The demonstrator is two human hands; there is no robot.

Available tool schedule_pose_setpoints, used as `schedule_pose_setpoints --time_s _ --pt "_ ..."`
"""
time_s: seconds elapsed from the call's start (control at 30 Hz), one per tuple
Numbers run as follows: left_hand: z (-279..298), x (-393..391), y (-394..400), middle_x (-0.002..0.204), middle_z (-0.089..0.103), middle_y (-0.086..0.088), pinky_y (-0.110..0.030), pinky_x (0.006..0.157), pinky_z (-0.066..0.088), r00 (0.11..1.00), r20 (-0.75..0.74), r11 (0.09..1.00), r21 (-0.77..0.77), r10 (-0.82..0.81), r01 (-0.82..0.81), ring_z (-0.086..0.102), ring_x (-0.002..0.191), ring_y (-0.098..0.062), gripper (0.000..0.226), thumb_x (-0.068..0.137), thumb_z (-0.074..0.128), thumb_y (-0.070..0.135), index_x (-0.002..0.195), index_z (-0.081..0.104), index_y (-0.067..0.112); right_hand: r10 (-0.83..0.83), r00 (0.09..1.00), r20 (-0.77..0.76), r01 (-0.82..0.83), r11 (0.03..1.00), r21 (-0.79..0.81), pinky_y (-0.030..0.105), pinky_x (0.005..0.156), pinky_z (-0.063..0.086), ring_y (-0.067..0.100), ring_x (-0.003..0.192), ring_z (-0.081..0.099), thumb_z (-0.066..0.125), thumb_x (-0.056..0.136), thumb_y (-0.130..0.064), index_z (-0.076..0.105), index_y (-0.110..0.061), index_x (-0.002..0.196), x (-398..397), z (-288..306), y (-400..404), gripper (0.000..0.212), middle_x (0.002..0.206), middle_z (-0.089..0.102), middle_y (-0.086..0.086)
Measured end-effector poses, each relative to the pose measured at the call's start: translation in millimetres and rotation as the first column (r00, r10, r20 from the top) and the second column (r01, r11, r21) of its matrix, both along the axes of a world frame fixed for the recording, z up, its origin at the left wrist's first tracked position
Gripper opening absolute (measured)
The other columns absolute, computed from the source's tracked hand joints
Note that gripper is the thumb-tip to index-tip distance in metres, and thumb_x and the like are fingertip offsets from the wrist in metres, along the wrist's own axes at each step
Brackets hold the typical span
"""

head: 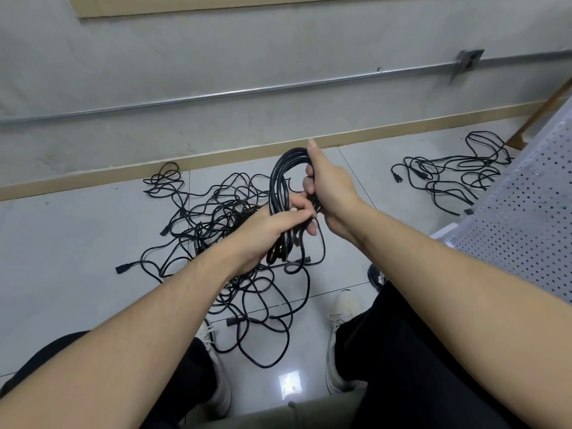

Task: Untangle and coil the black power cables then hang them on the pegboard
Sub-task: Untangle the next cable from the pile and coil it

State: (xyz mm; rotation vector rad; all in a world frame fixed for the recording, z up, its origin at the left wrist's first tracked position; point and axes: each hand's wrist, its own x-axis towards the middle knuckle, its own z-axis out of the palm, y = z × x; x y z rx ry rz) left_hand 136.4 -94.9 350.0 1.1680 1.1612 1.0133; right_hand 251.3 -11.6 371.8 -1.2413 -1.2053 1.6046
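Two white shoes (340,335) stand on the floor (77,243), with a messy pile of cables (223,218) just past them. Above it, the left hand (272,230) grips the bottom of a black cable bundle (278,187) and the right hand (328,187) holds the top. More cables (448,174) lie near the wall (185,72), beside the pegboard (526,212).

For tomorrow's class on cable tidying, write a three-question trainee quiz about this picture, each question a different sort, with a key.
1. True or false: both the left hand and right hand grip the coiled cable.
2. Where does the big tangle lie? A floor, B pegboard, C bench.
3. Fill in: the smaller cable pile lies on the person's ____ side.

Key: 1 true; 2 A; 3 right.
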Motion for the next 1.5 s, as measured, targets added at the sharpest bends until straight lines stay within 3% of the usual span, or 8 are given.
schedule_pose_setpoints --time_s 0.17,0.4,0.63,0.77,0.9,1.2,1.4,1.5 --pt "-5.1 3.9 -5.5 0.072 0.055 -0.009 -0.048 0.080 0.061 0.968 0.224 0.984 -0.115 -0.109 0.138 0.059 0.066 -0.024 0.021 0.087 0.062 0.010 0.089 0.076 0.025 -0.001 1.000 -0.005 0.001 0.999 0.049 0.028 0.046 0.030 0.014 0.041 0.031 0.045 0.102 -0.059 0.035 -0.021 0.062 -6.0 -5.6 -0.3 0.056 0.047 0.031 -0.006" --pt "-1.3 1.5 -6.3 0.079 0.060 -0.001 -0.030 0.056 0.055 0.951 0.278 0.988 -0.111 0.139 -0.112 0.054 0.055 -0.010 0.026 0.103 0.046 -0.002 0.094 0.063 0.017 0.251 0.967 0.043 -0.246 0.964 -0.105 0.033 0.069 0.052 0.025 0.066 0.060 0.021 0.104 -0.065 0.062 -0.016 0.094 -0.7 -17.7 2.8 0.065 0.092 0.072 0.015" --pt "4.5 -31.2 13.2 0.069 0.051 0.003 -0.026 0.051 0.047 0.796 0.391 0.883 -0.110 0.461 -0.457 0.052 0.054 -0.009 0.025 0.103 0.051 0.006 0.094 0.066 0.023 0.722 0.669 0.177 -0.680 0.690 -0.248 0.040 0.088 0.051 0.029 0.088 0.070 0.009 0.099 -0.072 0.056 -0.016 0.120 -1.6 -31.2 -11.7 0.076 0.098 0.074 0.020" --pt "4.8 -45.8 22.0 0.065 0.046 0.004 -0.025 0.048 0.045 0.689 0.443 0.798 -0.113 0.574 -0.592 0.045 0.056 -0.010 0.024 0.102 0.052 0.006 0.091 0.065 0.023 0.758 0.611 0.227 -0.736 0.650 -0.188 0.044 0.084 0.058 0.026 0.074 0.066 0.035 0.101 -0.066 0.058 -0.012 0.108 0.5 -33.3 -13.5 0.060 0.074 0.060 0.009" --pt "6.8 -54.7 24.8 0.060 0.049 0.007 -0.024 0.048 0.044 0.666 0.359 0.739 -0.111 0.653 -0.665 0.046 0.051 -0.010 0.021 0.102 0.053 0.008 0.094 0.065 0.024 0.704 0.594 0.390 -0.730 0.675 -0.105 0.044 0.091 0.055 0.018 0.074 0.065 0.063 0.098 -0.043 0.054 -0.016 0.081 3.5 -37.7 -7.4 0.033 0.070 0.066 0.002" --pt "0.6 -74.2 28.0 0.093 0.062 0.009 -0.029 0.078 0.045 0.533 -0.028 0.533 -0.008 0.846 -0.846 0.054 0.086 -0.011 0.027 0.098 0.053 0.010 0.089 0.070 0.029 0.563 0.566 0.602 -0.766 0.630 0.131 0.025 0.067 0.048 0.014 0.063 0.057 0.066 0.097 -0.032 0.072 -0.022 0.103 5.4 -39.5 0.0 0.013 0.069 0.061 0.000" --pt "-5.2 -67.6 26.6 0.065 0.047 0.008 -0.020 0.046 0.035 0.525 -0.227 0.561 0.137 0.820 -0.816 0.038 0.039 0.001 0.028 0.098 0.048 0.011 0.095 0.068 0.029 0.282 0.312 0.907 -0.821 0.560 0.109 0.030 0.073 0.050 0.007 0.063 0.061 0.051 0.099 -0.060 0.059 -0.017 0.072 -0.3 -37.4 1.0 0.051 0.070 0.072 0.003" --pt "-3.8 -76.8 27.1 0.061 0.043 0.008 -0.026 0.049 0.033 0.506 -0.284 0.563 0.178 0.814 -0.807 0.037 0.041 -0.002 0.026 0.099 0.048 0.014 0.095 0.068 0.030 0.485 0.460 0.744 -0.766 0.640 0.057 0.034 0.074 0.054 0.016 0.062 0.064 0.061 0.096 -0.054 0.052 -0.023 0.071 1.5 -36.9 -0.8 0.041 0.065 0.067 0.000"
